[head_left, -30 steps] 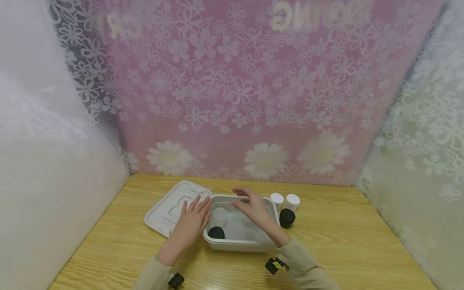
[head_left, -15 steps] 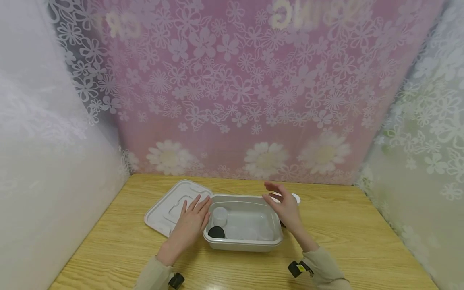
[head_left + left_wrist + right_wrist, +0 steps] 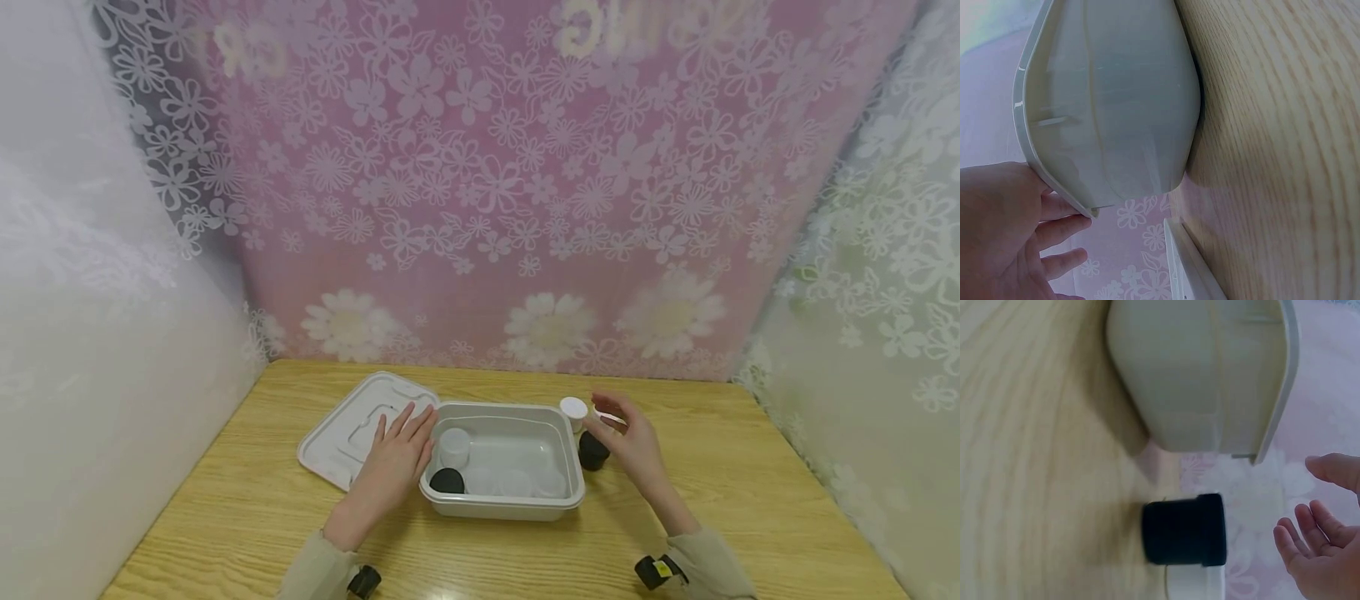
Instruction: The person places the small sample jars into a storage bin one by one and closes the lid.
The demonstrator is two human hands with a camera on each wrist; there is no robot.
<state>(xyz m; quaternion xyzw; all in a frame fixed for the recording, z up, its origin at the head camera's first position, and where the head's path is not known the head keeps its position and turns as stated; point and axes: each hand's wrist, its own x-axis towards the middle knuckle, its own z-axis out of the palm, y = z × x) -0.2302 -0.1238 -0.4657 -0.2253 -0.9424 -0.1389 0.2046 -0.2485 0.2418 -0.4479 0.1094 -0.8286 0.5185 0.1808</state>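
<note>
My left hand [image 3: 397, 458] lies with extended fingers against the left rim of a pale plastic box [image 3: 502, 508]; in the left wrist view the fingers [image 3: 1060, 230] touch the box's corner. Inside the box are a white jar [image 3: 455, 448], a black-lidded jar [image 3: 447, 480] and several translucent round shapes along the near wall. My right hand [image 3: 630, 442] hovers right of the box, fingers loosely bent and holding nothing. Below it stand a black jar [image 3: 1182, 531] and a white jar [image 3: 1194, 582], apart from the fingers. A second white jar is mostly hidden behind that hand.
The pale box lid [image 3: 360, 421] lies on the wooden table [image 3: 247, 500], left of the box and partly under the left hand. Another white-capped jar [image 3: 573, 410] stands by the box's far right corner. A pink flowered curtain [image 3: 480, 208] hangs behind the table.
My right hand has travelled rightward from above the box to over the jars beside it. The left hand has stayed at the left rim.
</note>
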